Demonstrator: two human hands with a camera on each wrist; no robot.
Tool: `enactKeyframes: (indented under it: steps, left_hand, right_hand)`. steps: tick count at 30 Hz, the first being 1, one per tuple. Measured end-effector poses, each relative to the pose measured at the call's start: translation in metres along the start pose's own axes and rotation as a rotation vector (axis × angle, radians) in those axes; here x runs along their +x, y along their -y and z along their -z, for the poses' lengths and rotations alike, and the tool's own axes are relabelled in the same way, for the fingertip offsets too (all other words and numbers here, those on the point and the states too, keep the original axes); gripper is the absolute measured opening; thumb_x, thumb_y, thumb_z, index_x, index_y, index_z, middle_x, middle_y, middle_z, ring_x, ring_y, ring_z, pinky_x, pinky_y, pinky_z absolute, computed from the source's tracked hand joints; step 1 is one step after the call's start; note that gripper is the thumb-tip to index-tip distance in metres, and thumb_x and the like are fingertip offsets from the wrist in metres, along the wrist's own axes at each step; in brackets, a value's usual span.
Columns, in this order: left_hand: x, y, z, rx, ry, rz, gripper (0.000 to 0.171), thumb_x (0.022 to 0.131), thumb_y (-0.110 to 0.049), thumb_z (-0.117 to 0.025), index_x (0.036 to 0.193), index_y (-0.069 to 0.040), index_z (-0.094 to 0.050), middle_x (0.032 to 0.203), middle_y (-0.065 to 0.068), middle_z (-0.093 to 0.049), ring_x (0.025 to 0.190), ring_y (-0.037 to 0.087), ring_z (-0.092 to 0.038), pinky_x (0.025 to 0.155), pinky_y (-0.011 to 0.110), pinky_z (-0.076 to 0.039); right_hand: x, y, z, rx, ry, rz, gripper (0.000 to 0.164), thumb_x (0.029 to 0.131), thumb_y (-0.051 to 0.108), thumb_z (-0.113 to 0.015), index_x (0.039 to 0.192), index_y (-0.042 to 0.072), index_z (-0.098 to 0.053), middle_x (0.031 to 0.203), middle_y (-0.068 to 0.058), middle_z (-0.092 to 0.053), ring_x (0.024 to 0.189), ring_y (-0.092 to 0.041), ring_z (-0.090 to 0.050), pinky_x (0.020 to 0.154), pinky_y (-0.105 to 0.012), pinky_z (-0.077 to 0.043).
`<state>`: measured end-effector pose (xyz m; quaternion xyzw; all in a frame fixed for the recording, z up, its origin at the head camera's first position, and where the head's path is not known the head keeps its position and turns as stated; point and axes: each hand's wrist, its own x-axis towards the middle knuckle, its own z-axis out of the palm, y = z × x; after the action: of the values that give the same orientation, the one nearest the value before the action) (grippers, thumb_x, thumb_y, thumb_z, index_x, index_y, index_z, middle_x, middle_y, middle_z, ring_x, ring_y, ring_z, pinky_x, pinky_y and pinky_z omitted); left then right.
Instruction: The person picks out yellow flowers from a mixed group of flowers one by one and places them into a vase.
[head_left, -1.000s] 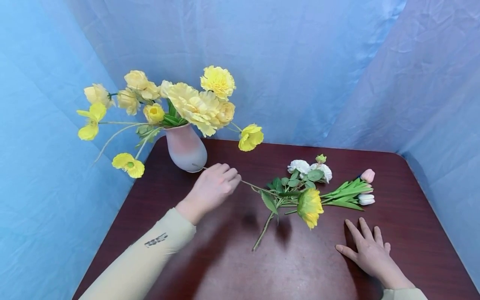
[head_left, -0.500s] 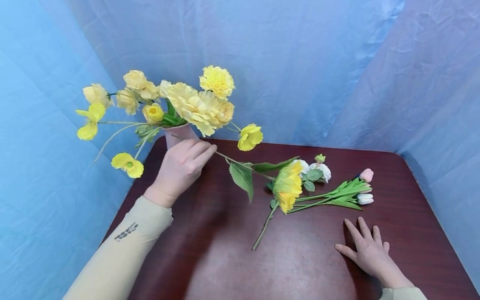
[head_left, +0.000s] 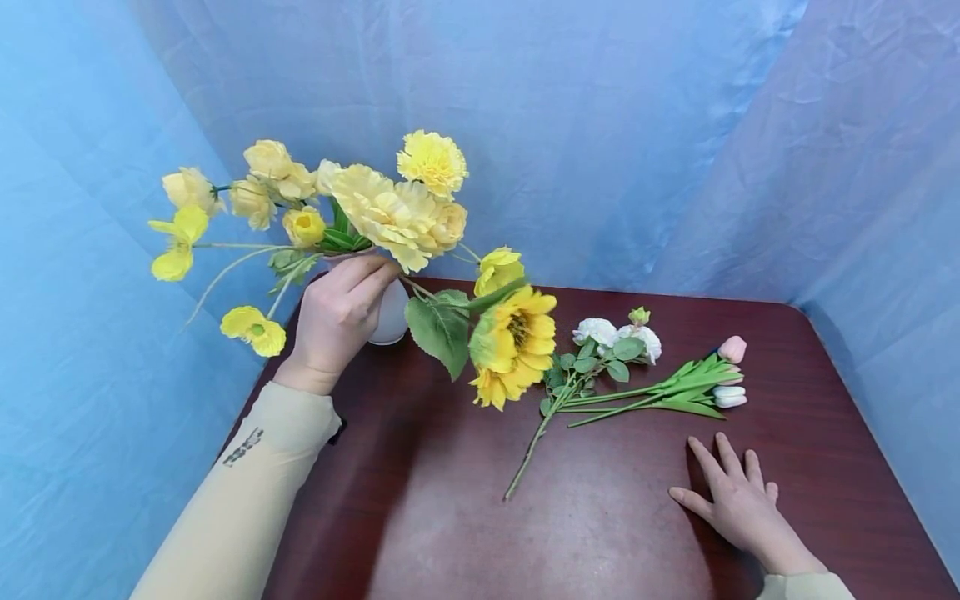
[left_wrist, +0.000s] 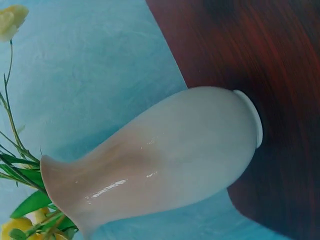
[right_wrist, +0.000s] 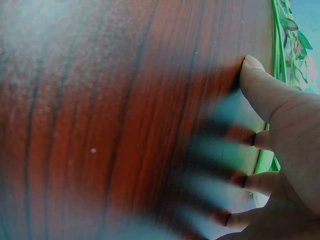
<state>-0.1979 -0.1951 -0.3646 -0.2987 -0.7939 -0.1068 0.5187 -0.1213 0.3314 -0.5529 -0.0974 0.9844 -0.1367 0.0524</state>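
My left hand (head_left: 337,317) grips the stem of a sunflower (head_left: 513,346), just in front of the vase's neck. The yellow bloom hangs out to the right with its green leaves (head_left: 441,329); the stem's lower end is hidden by the hand. Behind the hand stands the pink-and-white vase (left_wrist: 165,155), upright and full of yellow flowers (head_left: 390,212). On the table's right side my right hand (head_left: 742,508) rests with its fingers spread, holding nothing. In the right wrist view its thumb (right_wrist: 262,87) and fingertips touch the tabletop.
White roses (head_left: 596,331) on a leafy stem lie mid-table, crossing the stems of pink and white tulips (head_left: 686,387). The dark wooden table (head_left: 600,533) is bounded by blue curtains (head_left: 570,125). Yellow poppies (head_left: 255,329) reach out left of the vase.
The left hand has moved left and up to the vase's neck, bringing the sunflower along, away from the roses and tulips. The bloom has turned more to the right. The right hand stays put.
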Motion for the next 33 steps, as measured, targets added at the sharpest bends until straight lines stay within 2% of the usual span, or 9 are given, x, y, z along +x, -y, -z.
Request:
enactKeyframes:
  steps: [8,14,17,21,23,24,26,30,33]
  left_hand:
    - [0.0,0.01,0.001,-0.015,-0.134,0.249,0.015,0.092,-0.003,-0.057,0.1,0.003,-0.069,0.096,0.018,-0.066,0.082,0.03,-0.064,0.068,0.048,-0.054]
    - [-0.01,0.017,-0.002,-0.03,-0.124,0.358,0.018,0.093,-0.011,-0.055,0.093,0.006,-0.064,0.089,0.021,-0.062,0.073,0.034,-0.06,0.062,0.051,-0.051]
    - [-0.014,0.018,-0.002,-0.307,-0.086,0.576,0.017,0.096,-0.006,-0.052,0.096,0.006,-0.063,0.089,0.017,-0.061,0.08,0.03,-0.059,0.068,0.041,-0.049]
    - [-0.018,0.017,0.002,-0.148,0.13,0.705,0.025,0.098,-0.002,-0.049,0.119,0.011,-0.051,0.11,0.024,-0.056,0.106,0.036,-0.052,0.088,0.048,-0.043]
    - [-0.018,0.018,0.002,0.159,0.187,0.553,0.021,0.097,-0.002,-0.05,0.113,0.011,-0.052,0.108,0.028,-0.055,0.104,0.042,-0.051,0.086,0.058,-0.042]
    - [-0.018,0.019,0.0,0.32,0.152,0.46,0.016,0.096,-0.001,-0.05,0.103,0.013,-0.054,0.101,0.029,-0.055,0.097,0.045,-0.052,0.08,0.063,-0.042]
    - [-0.014,0.022,-0.003,0.379,-0.015,0.402,0.013,0.092,0.002,-0.051,0.083,0.011,-0.054,0.081,0.027,-0.054,0.078,0.046,-0.052,0.065,0.061,-0.043]
    - [0.0,0.028,-0.001,0.195,-0.243,0.458,0.025,0.098,-0.007,-0.053,0.077,0.005,-0.053,0.067,0.022,-0.046,0.062,0.04,-0.046,0.056,0.054,-0.039]
    - [0.005,0.03,0.002,0.035,-0.248,0.569,0.028,0.099,-0.022,-0.057,0.085,0.002,-0.059,0.071,0.021,-0.052,0.065,0.037,-0.05,0.06,0.049,-0.042]
  right_hand:
    - [-0.001,0.003,0.003,0.003,0.007,-0.001,0.087,0.086,0.063,-0.059,0.146,0.007,-0.03,0.145,-0.038,-0.018,0.121,-0.071,-0.013,0.078,-0.088,-0.017]
    - [-0.001,0.003,0.007,0.003,0.027,-0.004,0.086,0.087,0.063,-0.057,0.147,0.008,-0.028,0.146,-0.038,-0.016,0.12,-0.072,-0.012,0.077,-0.088,-0.018]
    - [-0.001,0.004,0.007,0.002,0.029,-0.003,0.086,0.087,0.063,-0.057,0.147,0.008,-0.028,0.146,-0.038,-0.017,0.121,-0.072,-0.013,0.078,-0.088,-0.018]
    - [-0.002,0.005,0.007,0.006,0.034,-0.006,0.087,0.087,0.063,-0.057,0.147,0.008,-0.028,0.146,-0.038,-0.017,0.121,-0.071,-0.012,0.078,-0.088,-0.018]
    - [-0.001,0.005,0.008,0.007,0.037,-0.009,0.087,0.087,0.064,-0.057,0.147,0.008,-0.028,0.146,-0.038,-0.016,0.121,-0.071,-0.012,0.078,-0.088,-0.017]
    - [-0.002,0.005,0.008,0.006,0.036,-0.009,0.087,0.087,0.063,-0.057,0.147,0.008,-0.028,0.146,-0.038,-0.016,0.121,-0.071,-0.012,0.078,-0.088,-0.018]
    - [-0.002,0.005,0.008,0.005,0.034,-0.007,0.086,0.087,0.063,-0.057,0.147,0.008,-0.028,0.146,-0.038,-0.017,0.121,-0.072,-0.013,0.078,-0.088,-0.018]
    - [-0.002,0.006,0.009,0.005,0.037,-0.006,0.087,0.086,0.063,-0.058,0.147,0.008,-0.029,0.145,-0.038,-0.017,0.121,-0.072,-0.013,0.078,-0.088,-0.018]
    - [-0.002,0.006,0.01,0.007,0.047,-0.012,0.087,0.086,0.064,-0.057,0.147,0.008,-0.029,0.145,-0.038,-0.017,0.121,-0.072,-0.013,0.078,-0.088,-0.018]
